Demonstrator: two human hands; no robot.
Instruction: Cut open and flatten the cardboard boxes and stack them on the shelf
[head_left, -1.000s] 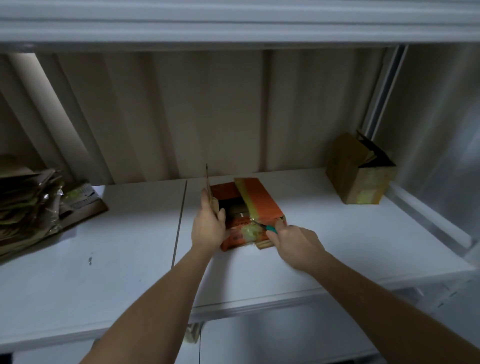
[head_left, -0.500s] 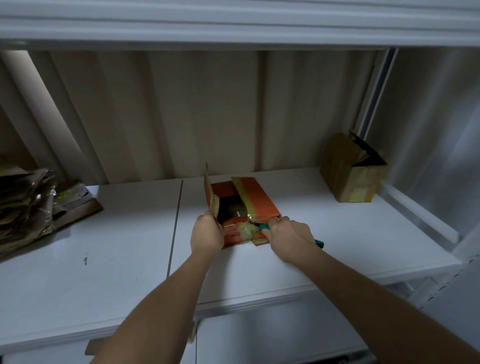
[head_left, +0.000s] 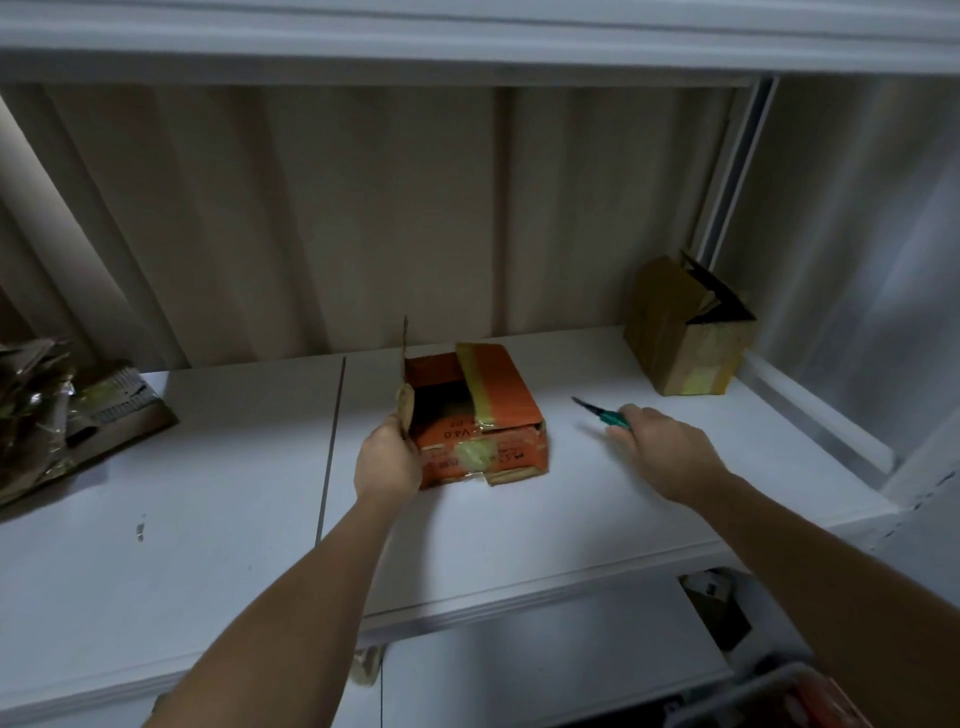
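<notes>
Cutting step: my left hand (head_left: 387, 457) grips orange box (head_left: 480, 415), right hand (head_left: 662, 449) holds cutter (head_left: 605, 414) clear; next, flattening.

Box (head_left: 475, 415) on the shelf (head_left: 208, 519) gripped at its left side by the left hand (head_left: 387, 457), cutter (head_left: 602, 414) in the right hand (head_left: 660, 447) right of it, second box (head_left: 680, 338) behind-right, flattened cardboard pile (head_left: 62, 415) far left

A single wide-angle view from a camera worn on the person's head, looking forward and down onto a white shelf (head_left: 519, 530) at about arm's reach. Both forearms stretch in from the bottom edge towards the middle. The shelf above crosses the top, and straight lines bow near the edges
</notes>
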